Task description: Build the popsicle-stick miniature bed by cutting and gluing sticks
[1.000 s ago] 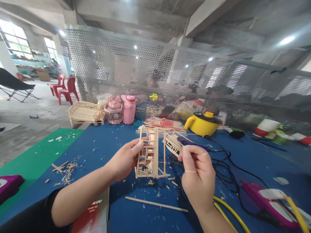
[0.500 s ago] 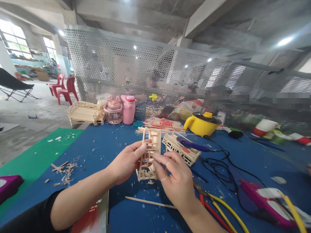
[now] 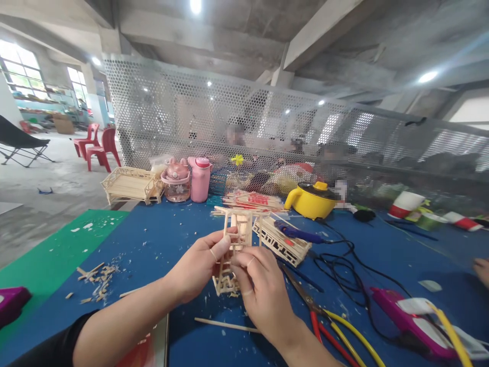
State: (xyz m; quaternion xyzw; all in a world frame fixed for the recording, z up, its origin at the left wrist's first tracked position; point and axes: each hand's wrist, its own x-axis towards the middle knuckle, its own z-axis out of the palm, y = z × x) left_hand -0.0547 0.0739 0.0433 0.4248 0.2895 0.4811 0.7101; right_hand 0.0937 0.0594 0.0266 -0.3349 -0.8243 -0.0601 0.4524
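My left hand (image 3: 200,265) grips the left side of a small openwork model of pale wooden sticks (image 3: 249,229), thumb in front and fingers behind. The model stands upright, with thin crossbars between its posts. My right hand (image 3: 263,290) is closed at the model's lower right, thumb and fingertips pinched against its bars. Those fingertips cover part of the frame; whether a small piece lies between them is hidden. Below the hands a loose wooden stick (image 3: 227,325) lies on the blue table top (image 3: 206,349).
Right of the model are a second stick model (image 3: 280,239), a blue-handled hot glue gun (image 3: 300,232), scissors (image 3: 305,298) and red- and yellow-handled tools (image 3: 351,331). Behind stand a yellow pot (image 3: 313,201), a pink bottle (image 3: 199,181) and a perforated screen (image 3: 171,102). Stick scraps (image 3: 99,278) lie left.
My right hand has shifted left and slightly down across the model's lower bars. My left hand keeps its hold. The view has tilted up slightly, and another person's hand shows more at the right edge.
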